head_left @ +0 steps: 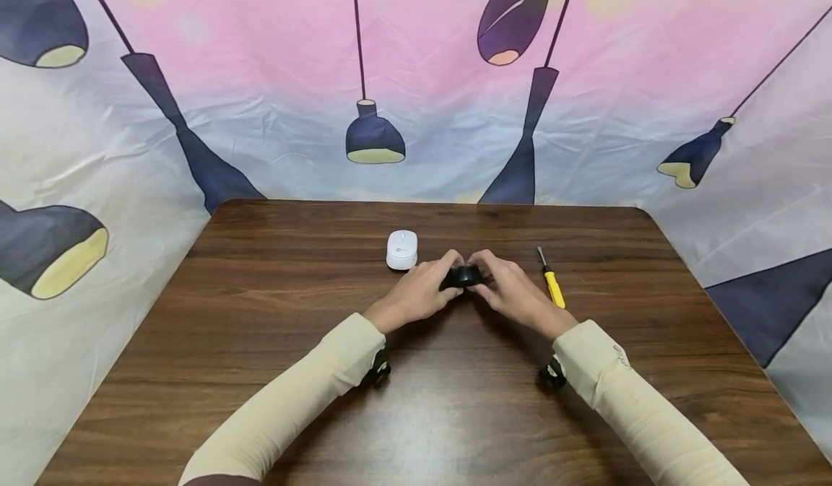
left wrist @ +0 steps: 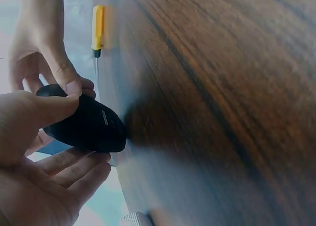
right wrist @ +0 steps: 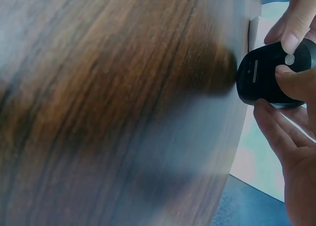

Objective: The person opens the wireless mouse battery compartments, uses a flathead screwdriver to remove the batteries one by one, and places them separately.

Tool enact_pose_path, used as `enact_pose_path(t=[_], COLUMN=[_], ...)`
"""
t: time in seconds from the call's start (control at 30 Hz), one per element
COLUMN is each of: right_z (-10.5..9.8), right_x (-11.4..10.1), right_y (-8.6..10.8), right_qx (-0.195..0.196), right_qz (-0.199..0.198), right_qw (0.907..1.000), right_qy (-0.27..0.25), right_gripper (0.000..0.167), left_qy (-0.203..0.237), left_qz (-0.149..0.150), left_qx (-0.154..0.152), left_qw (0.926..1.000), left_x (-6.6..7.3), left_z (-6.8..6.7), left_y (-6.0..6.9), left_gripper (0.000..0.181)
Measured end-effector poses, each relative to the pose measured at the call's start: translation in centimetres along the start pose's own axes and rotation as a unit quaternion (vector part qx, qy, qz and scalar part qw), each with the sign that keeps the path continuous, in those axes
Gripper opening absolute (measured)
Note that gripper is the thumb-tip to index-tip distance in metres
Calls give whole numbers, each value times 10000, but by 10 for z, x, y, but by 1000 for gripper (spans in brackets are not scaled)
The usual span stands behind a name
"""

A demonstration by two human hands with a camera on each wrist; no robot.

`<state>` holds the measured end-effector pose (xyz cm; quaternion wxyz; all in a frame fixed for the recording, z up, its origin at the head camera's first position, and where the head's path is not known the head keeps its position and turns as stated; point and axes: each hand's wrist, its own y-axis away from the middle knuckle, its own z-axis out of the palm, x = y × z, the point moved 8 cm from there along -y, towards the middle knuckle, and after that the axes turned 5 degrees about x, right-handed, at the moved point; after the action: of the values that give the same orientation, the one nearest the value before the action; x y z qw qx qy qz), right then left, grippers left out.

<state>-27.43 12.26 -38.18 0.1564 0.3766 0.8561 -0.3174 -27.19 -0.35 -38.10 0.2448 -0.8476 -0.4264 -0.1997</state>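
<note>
A black computer mouse is held between both hands over the table, one end tipped down close to the wood. My left hand grips it from the left, thumb on one face and fingers on the other, as the left wrist view shows the mouse. From the right, my right hand pinches the same mouse. In the right wrist view the flat underside of the mouse faces the camera, with a small pale round spot beside the two thumbs. Fingers hide part of its body.
A white mouse lies just left of and beyond the left hand. To the right of the right hand lies a screwdriver with a yellow handle. The brown wooden table meets a printed cloth backdrop at its far edge.
</note>
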Motion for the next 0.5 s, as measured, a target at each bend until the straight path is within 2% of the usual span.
enact_pose_path(t=[0.27,0.5], right_z=[-4,-5], right_x=[-5,-8], right_y=[-2,-3], right_qx=[199,290], right_qz=[-211,-204], right_qw=[9995,9994], right_qy=[-151,51], right_gripper=[34,34], left_qy=[251,440], left_qz=[-150,-288], left_qx=[92,67], left_qw=[9995,9986], left_x=[-2,-4], left_z=[-4,-7], left_y=[0,1], left_gripper=[32,31])
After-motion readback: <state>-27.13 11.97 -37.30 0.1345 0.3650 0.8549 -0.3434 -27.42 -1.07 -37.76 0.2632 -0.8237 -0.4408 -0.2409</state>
